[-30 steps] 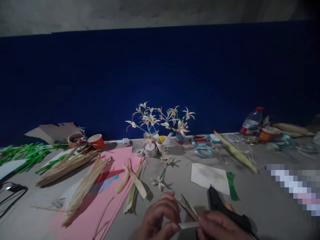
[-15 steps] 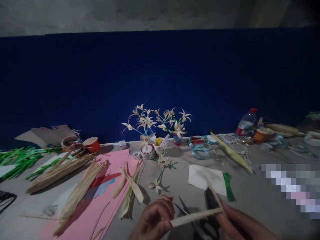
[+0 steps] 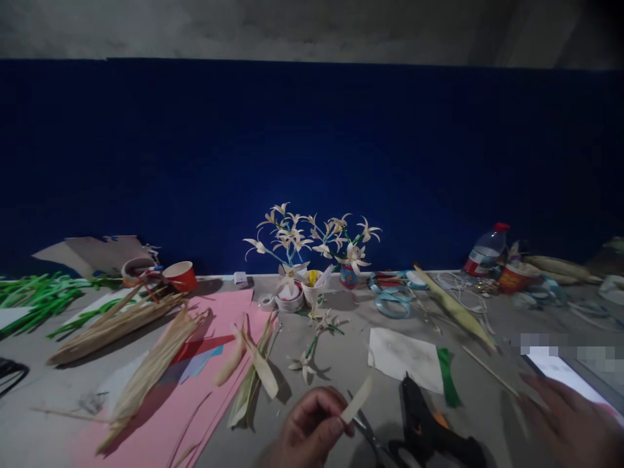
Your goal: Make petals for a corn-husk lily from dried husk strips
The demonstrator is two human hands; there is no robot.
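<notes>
My left hand (image 3: 309,429) is low in the middle of the view, pinching a short pale strip of leaf (image 3: 357,399) that sticks up to the right. My right hand (image 3: 570,426) is at the lower right, fingers stretched out flat, beside a lit phone screen (image 3: 560,369) on the table. A thin pale stick (image 3: 490,372) lies on the table just left of that hand. Between my hands lie black-handled scissors (image 3: 377,442) and a black glue gun (image 3: 429,429).
A grey table (image 3: 351,364) holds a pink sheet (image 3: 205,377), bundles of dried leaves (image 3: 146,364), green leaves (image 3: 39,302), small pots of pale leaf flowers (image 3: 312,247), a white paper (image 3: 404,351), blue ribbon (image 3: 392,296), a corn husk (image 3: 455,309), a red cup (image 3: 180,276) and a bottle (image 3: 485,250). Behind stands a blue wall.
My right hand let go of the long strip and moved right toward the phone. The left hand now holds only a short piece. A thin stick lies near the right hand.
</notes>
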